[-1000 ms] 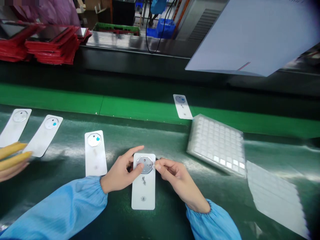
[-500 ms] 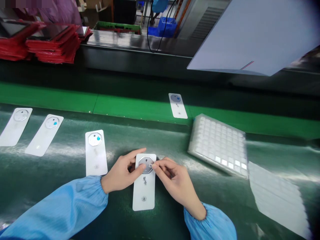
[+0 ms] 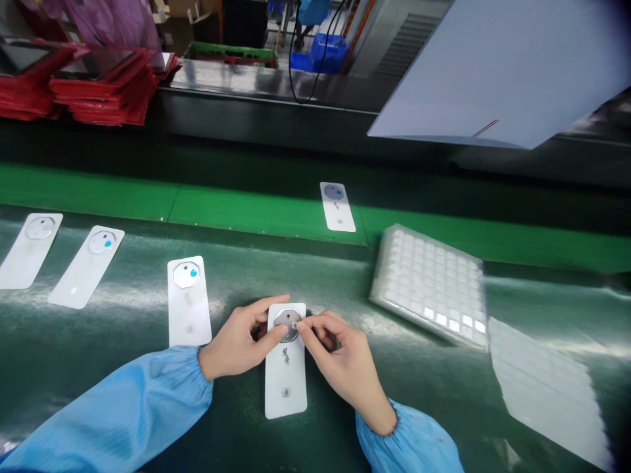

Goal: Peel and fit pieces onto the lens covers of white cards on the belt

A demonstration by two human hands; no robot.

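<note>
A white rounded panel (image 3: 286, 374), shaped like a phone back cover, lies on the dark green worktop in front of me. It has a silver octagonal disc (image 3: 282, 318) at its top and dark printed characters below. My left hand (image 3: 246, 336) grips its upper left side, thumb on the disc and index finger along the top edge. At the disc's right rim, my right hand (image 3: 340, 351) pinches thumb and index finger together. Something tiny and pale shows at those fingertips, too small to name.
Three similar panels (image 3: 190, 302) lie to the left, the nearest close to my left sleeve. Another panel (image 3: 338, 209) rests on the bright green belt. To the right are a clear tray (image 3: 428, 282) of white squares and a translucent sheet (image 3: 547, 387). Red-wrapped stacks (image 3: 103, 92) stand at back left.
The panel on the green belt has shifted left along with the belt. The panel under my hands has turned slightly, its lower end moving right. My right hand has moved slightly left.
</note>
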